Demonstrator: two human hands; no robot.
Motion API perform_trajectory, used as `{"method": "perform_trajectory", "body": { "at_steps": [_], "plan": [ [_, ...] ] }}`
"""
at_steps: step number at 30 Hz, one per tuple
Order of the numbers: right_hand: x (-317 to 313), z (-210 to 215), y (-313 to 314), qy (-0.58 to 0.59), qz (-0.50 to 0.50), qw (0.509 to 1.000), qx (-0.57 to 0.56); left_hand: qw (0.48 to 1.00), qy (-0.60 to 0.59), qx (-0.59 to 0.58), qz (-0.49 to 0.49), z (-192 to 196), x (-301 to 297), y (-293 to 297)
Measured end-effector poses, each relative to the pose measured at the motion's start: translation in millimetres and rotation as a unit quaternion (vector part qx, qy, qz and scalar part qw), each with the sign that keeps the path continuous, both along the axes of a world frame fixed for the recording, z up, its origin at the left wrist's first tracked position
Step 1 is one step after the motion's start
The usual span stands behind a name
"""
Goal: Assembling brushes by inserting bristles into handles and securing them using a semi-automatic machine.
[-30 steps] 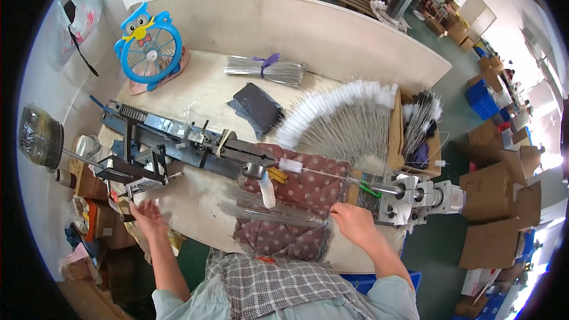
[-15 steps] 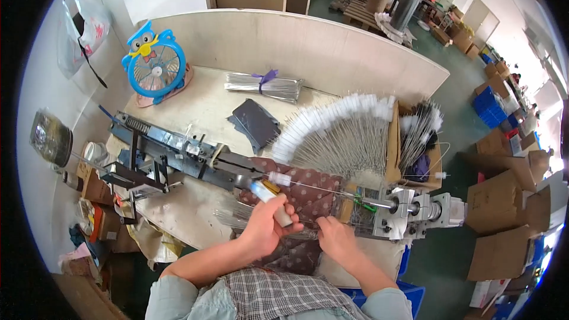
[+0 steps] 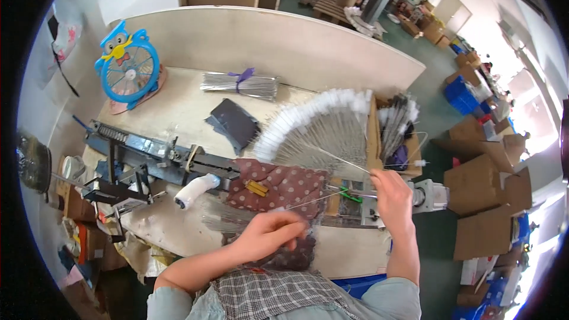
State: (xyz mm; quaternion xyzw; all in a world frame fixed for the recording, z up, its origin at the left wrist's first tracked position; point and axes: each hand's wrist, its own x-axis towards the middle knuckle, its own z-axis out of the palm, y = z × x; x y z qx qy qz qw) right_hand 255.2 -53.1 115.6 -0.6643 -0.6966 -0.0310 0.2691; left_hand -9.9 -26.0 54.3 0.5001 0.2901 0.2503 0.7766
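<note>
My right hand (image 3: 393,197) is raised at the right, fingers pinched on a thin metal wire (image 3: 341,158) that slants up-left over the fanned-out brushes. My left hand (image 3: 271,234) hangs above my lap with its fingers curled. Its fingertips are smeared by motion, so whether it holds anything is unclear. Just above it, another thin wire (image 3: 314,201) runs toward the green-handled part (image 3: 351,194) by the spindle at right. A white-wrapped handle (image 3: 198,189) lies against the black metal rail (image 3: 160,151), apart from both hands. A small yellow piece (image 3: 256,188) rests on the brown dotted cloth (image 3: 290,181).
Many white-tipped wire brushes (image 3: 320,124) lie fanned beside a cardboard box (image 3: 374,124) with more. Behind are a tied wire bundle (image 3: 240,85), dark cloth pieces (image 3: 233,124) and a blue fan (image 3: 129,71). A motor (image 3: 432,195) stands at the right end.
My left hand has let go of the white-wrapped handle, which now lies farther left. My right hand has moved up and right and now holds a wire. The whole view has shifted.
</note>
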Motion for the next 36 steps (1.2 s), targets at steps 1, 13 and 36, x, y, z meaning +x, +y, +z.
{"method": "perform_trajectory", "body": {
  "at_steps": [1,13,36],
  "plan": [
    [-1.3,-2.3,5.1,0.012,0.023,1.000,0.008,0.987,0.022,0.157,-0.001,-5.6,21.9,6.0],
    [8.8,-52.3,27.3,0.081,0.027,0.996,-0.007,0.662,0.326,0.673,0.050,-35.0,126.0,74.8],
    [-151.8,-70.5,102.3,0.129,0.264,0.952,-0.086,0.811,-0.099,-0.426,0.388,-62.6,-92.2,25.0]
  ]
}}
